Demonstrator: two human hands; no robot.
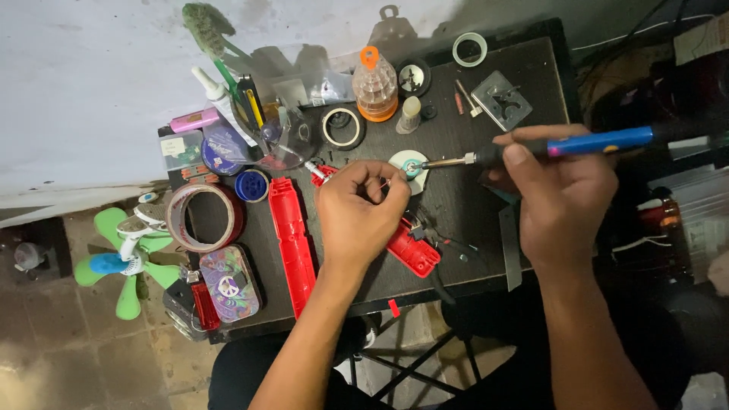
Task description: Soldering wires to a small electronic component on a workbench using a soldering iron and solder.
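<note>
My right hand grips a soldering iron with a blue and black handle; its metal tip reaches left onto a small round white and teal tin. My left hand is curled at the middle of the black table, pinching a thin wire close to the iron's tip. Under my left hand lies a red plastic casing part. A long red casing half lies just left of that hand.
A tape roll, a blue cap, a patterned tin, a clear bottle with an orange cap, a tape ring and a clear cup of tools crowd the table. A green toy fan lies on the floor at left.
</note>
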